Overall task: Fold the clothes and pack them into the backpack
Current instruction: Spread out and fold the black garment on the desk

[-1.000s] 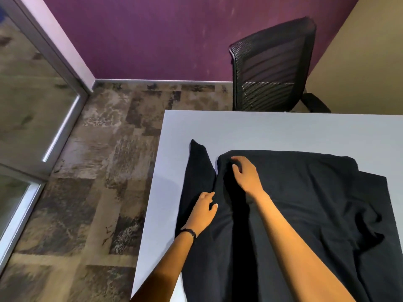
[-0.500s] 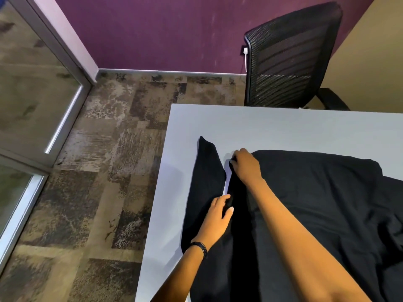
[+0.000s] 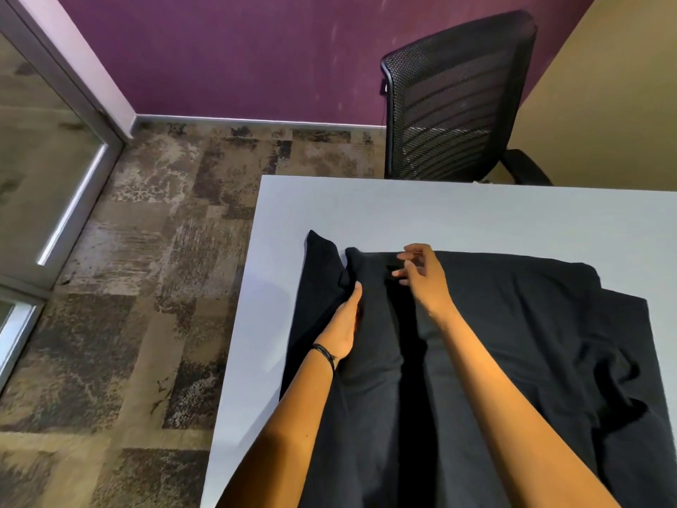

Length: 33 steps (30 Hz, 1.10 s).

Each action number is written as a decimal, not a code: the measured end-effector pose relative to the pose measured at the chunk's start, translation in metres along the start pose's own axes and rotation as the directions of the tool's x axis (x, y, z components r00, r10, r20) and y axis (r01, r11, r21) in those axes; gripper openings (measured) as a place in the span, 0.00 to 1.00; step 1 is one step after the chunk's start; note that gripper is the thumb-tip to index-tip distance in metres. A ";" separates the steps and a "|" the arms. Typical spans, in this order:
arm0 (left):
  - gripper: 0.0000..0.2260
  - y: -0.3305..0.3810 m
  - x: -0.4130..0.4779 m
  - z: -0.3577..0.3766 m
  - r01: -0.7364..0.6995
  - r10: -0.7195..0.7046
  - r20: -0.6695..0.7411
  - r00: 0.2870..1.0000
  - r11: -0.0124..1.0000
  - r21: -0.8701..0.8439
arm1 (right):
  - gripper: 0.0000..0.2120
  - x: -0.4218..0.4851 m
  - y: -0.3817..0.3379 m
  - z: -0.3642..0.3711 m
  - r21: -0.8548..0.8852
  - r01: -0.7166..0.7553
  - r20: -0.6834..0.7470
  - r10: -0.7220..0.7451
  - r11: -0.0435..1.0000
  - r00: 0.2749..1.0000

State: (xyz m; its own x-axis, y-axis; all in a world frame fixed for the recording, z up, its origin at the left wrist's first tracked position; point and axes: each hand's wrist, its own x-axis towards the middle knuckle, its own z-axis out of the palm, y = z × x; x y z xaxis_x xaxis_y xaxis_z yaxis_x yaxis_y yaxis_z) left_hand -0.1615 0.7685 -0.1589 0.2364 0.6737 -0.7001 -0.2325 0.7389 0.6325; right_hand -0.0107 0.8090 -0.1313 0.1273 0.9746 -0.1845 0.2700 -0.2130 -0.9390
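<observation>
Left hand (image 3: 344,324) lies flat on the black garment (image 3: 513,324); right hand (image 3: 421,276), loose and empty beside it, should smooth wrinkles outward before folding.

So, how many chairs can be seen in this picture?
1: a black mesh office chair stands beyond the far edge of the white table, by the purple wall. Other chairs may stand outside the frame.

This looks like a small office or meeting room. A black mesh-backed swivel chair (image 3: 458,97) with armrests is pulled up to a plain pale work table (image 3: 439,214), and the floor is patchy brown carpet tile (image 3: 165,251). A metal-framed glass partition (image 3: 36,148) meets a purple accent wall (image 3: 238,49) on the left.
</observation>
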 end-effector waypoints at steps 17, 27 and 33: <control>0.12 0.058 0.031 -0.003 -0.415 0.580 -0.368 0.726 0.797 0.438 | 0.19 0.003 0.038 -0.035 -0.499 -0.001 0.234 0.136 0.866 0.963; 0.06 0.113 0.014 -0.008 -0.440 0.768 -0.249 0.590 0.565 0.698 | 0.14 0.018 0.000 -0.019 -0.306 0.060 0.076 -0.038 0.950 0.996; 0.07 0.105 0.004 0.010 -0.455 0.777 -0.010 0.629 0.378 0.806 | 0.13 0.023 -0.068 0.015 -0.085 0.049 0.176 -0.033 0.995 0.984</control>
State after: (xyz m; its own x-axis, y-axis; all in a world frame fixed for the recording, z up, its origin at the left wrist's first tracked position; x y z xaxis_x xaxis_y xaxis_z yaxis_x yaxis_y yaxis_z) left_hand -0.1753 0.8491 -0.0919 -0.0411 0.9980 0.0478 0.5653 -0.0162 0.8247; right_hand -0.0407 0.8467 -0.0755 -0.0517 0.9781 -0.2015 0.3562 -0.1704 -0.9188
